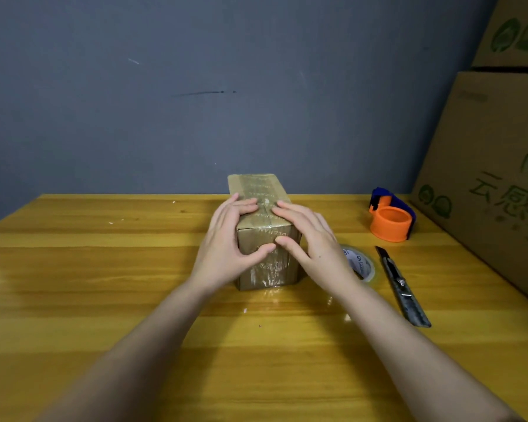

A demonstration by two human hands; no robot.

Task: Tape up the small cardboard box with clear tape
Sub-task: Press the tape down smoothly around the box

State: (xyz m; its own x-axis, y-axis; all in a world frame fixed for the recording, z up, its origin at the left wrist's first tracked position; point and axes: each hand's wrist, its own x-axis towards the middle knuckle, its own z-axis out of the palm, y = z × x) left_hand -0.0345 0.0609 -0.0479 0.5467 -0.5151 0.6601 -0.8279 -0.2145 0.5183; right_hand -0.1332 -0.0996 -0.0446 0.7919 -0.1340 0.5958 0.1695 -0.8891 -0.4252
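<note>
The small cardboard box lies lengthwise on the wooden table, its near end facing me. Shiny clear tape runs along its top and down the near end, wrinkled near the bottom. My left hand lies on the box's near left corner, fingers on top and thumb pressed on the end face. My right hand lies on the near right corner, its thumb on the end face beside the left thumb. A roll of clear tape lies flat just right of my right wrist, partly hidden by it.
An orange and blue tape dispenser stands at the back right. A utility knife lies to the right of the tape roll. Large printed cardboard boxes are stacked at the table's right edge. A grey wall stands behind.
</note>
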